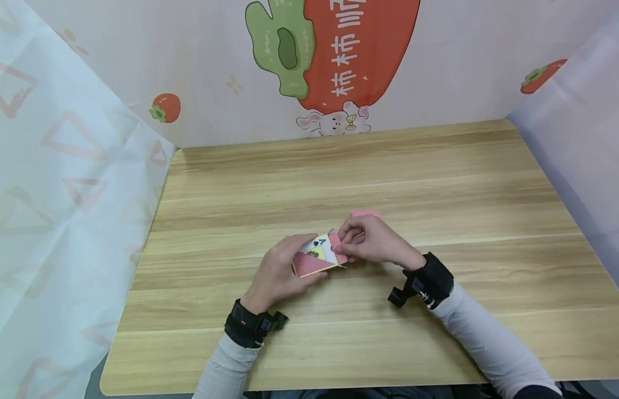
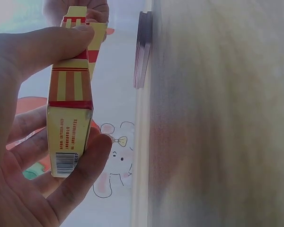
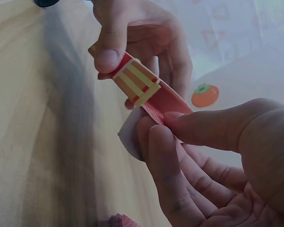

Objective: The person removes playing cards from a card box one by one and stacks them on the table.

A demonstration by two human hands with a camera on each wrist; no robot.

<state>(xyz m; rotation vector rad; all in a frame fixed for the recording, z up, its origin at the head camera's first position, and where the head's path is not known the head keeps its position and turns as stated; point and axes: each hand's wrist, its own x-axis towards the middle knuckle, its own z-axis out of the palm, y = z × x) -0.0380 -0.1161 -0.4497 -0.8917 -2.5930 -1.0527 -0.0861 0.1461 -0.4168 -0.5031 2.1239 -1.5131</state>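
Observation:
My left hand (image 1: 279, 271) grips a red-and-white playing card box (image 1: 309, 266) by its sides above the table; an ace shows on its upper face. The left wrist view shows the box's barcoded yellow end (image 2: 66, 137) between thumb and fingers. At the other end of the box, my right hand (image 1: 371, 238) pinches the red flap (image 3: 156, 113) between thumb and index finger. A pale side flap (image 3: 131, 135) sticks out beside those fingers. Whether cards are inside is hidden. Just behind the right hand lies a red-backed stack of cards (image 1: 365, 213), partly covered by it.
The wooden table (image 1: 414, 183) spreads around both hands. White printed cloth (image 1: 204, 72) hangs behind it and along the sides. A black camera strap (image 1: 429, 280) circles the right wrist, and another strap (image 1: 246, 324) the left.

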